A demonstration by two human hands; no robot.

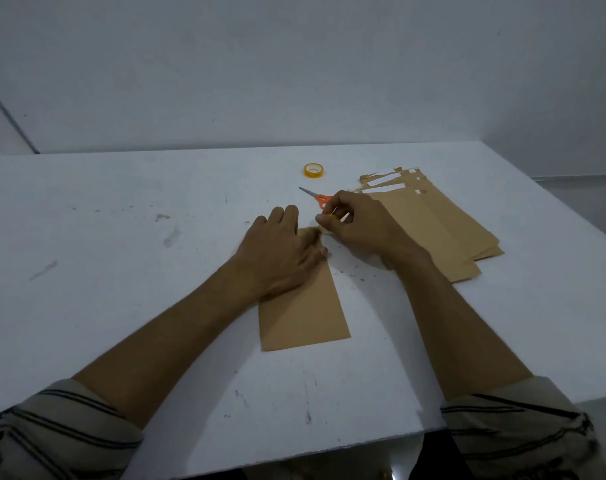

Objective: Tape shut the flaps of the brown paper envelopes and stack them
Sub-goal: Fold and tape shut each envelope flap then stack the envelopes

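the single brown paper envelope [305,317] lies flat near the middle of the white table [121,237], lengthwise away from the person, and its far end with the flap is hidden under the hands. the left hand [280,254] rests on its upper half with straight fingers and presses it down, so it grasps nothing. the right hand [357,226] is just beyond the far right corner of the envelope with curled fingers, and it pinches a small yellowish piece [333,216], which i judge to be a cut strip of tape; it is too small to be sure. from here the strip may fold and stick to itself or to the fingers, because it is thin and loose. it may also land crooked or beside the flap edge, and then the flap would not stay shut. if the left hand lifts too early, the light envelope can slide on the smooth table. the visible near half of the envelope is plain, with straight edges and no crease; if the flap is folded down i cannot tell. behind the right hand lie the scissors with orange handles [320,199], and further away the yellow roll of tape [313,170]. at the right lies a spread pile of brown envelopes [443,230] with white strips at the far ends.
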